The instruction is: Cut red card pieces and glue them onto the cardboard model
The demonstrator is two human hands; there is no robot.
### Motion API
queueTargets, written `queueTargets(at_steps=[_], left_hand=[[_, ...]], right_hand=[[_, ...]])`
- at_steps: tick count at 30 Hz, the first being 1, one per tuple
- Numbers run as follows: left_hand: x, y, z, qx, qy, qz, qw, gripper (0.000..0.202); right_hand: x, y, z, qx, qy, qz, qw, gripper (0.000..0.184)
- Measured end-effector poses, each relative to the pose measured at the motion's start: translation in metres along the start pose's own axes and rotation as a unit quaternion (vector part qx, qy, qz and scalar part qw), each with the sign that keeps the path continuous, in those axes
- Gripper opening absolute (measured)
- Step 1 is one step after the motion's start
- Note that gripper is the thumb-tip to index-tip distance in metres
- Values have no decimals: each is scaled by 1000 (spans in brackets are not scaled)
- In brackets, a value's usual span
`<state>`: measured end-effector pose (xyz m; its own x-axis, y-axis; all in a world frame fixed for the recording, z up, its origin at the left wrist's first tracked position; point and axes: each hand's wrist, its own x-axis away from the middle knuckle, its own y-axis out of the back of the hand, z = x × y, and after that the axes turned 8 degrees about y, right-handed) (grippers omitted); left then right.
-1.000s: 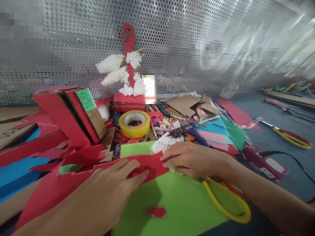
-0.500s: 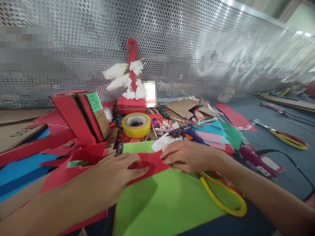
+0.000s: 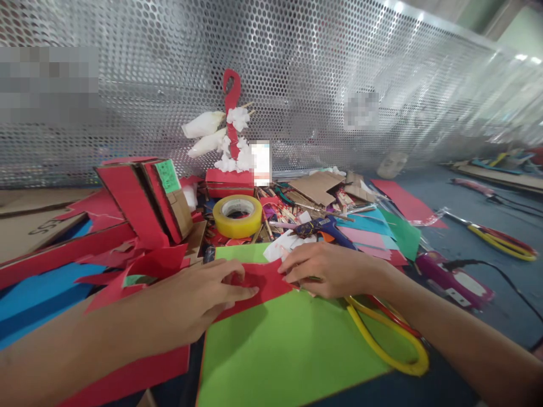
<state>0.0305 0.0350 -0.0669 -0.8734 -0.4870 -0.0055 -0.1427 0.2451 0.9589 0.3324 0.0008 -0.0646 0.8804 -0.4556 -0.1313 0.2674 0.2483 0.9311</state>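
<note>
A strip of red paper [image 3: 265,287] lies over the green sheet [image 3: 292,350], between my two hands. My left hand [image 3: 212,291] holds its left part, fingers curled and thumb lying along the top. At the right end, my right hand [image 3: 316,268] presses and grips the paper with bent fingers; its fingertips partly hide that edge. Yellow and red looped handles [image 3: 418,367] of a scissor-like tool stick out from beneath my right wrist; the tool's working end is hidden. Crumpled white paper [image 3: 286,244] sits just behind my right fingers.
Behind my hands are a yellow tape roll [image 3: 237,216], a blue glue gun [image 3: 324,226] and cardboard scraps [image 3: 316,189]. A red box structure [image 3: 148,198] stands left. A red hook-shaped piece [image 3: 231,96] rises at the back before a perforated metal panel [image 3: 297,85]. Right lies a purple corded device [image 3: 453,280].
The view has shifted slightly, so the background things sit a little further right. My hands stay on the red paper in nearly the same pose.
</note>
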Motion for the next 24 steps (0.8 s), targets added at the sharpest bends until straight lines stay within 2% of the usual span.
queueTargets(at_steps=[8, 15, 19, 24], left_hand=[[-1, 0, 3, -2, 1, 12, 1000, 53], [2, 15, 9, 36, -15, 57, 998, 49], [5, 22, 9, 1, -19, 88, 996, 57], [6, 25, 9, -46, -55, 92, 993, 68]], right_hand=[[0, 0, 0, 12, 11, 1, 1000, 27], [1, -6, 2, 11, -17, -14, 1000, 23], [1, -10, 1, 13, -12, -26, 1000, 23], [1, -13, 0, 15, -7, -39, 999, 23]])
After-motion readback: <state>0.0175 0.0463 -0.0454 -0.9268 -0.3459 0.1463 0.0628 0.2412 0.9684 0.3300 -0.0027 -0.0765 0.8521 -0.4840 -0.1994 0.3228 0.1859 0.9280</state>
